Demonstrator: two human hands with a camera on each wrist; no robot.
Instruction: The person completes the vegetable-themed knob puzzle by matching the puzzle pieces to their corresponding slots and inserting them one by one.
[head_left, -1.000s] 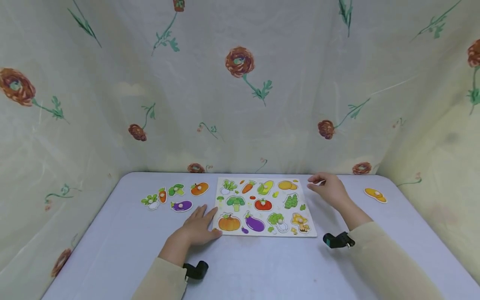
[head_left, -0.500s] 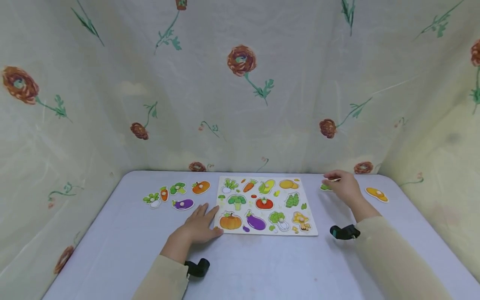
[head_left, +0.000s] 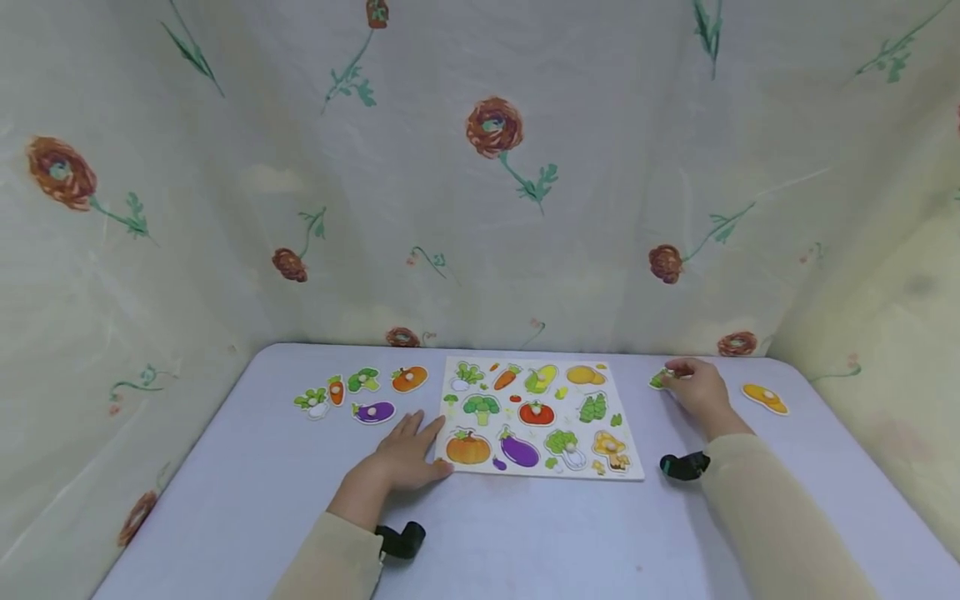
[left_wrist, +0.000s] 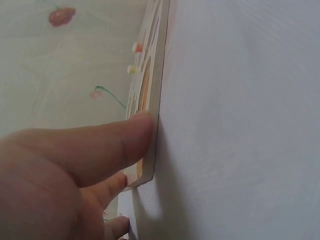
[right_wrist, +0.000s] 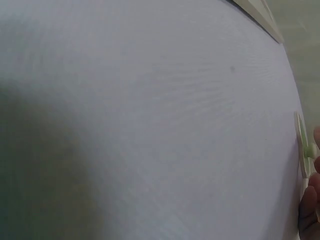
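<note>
A wooden vegetable puzzle board (head_left: 525,419) lies at the table's middle, with knobbed pieces such as the tomato (head_left: 536,413) and corn (head_left: 542,379) set in it. My left hand (head_left: 401,454) rests spread at its lower left corner; in the left wrist view the thumb (left_wrist: 131,142) presses the corner. Right of the board my right hand (head_left: 699,396) pinches a green puzzle piece (head_left: 657,380), partly covered by the fingers. Only its edge, green knob (right_wrist: 310,150) and some fingers (right_wrist: 308,207) show in the right wrist view.
Left of the board lie radish (head_left: 312,403), carrot (head_left: 336,391), broccoli (head_left: 363,380), pumpkin (head_left: 409,380) and eggplant (head_left: 373,412) pieces. A yellow potato piece (head_left: 765,398) lies at the right. A flowered curtain (head_left: 480,250) hangs behind the table (head_left: 540,542).
My right hand has moved from beside the board's upper right corner to the green piece, and its fingers have closed at it. The left hand stays at the corner; the view has shifted slightly.
</note>
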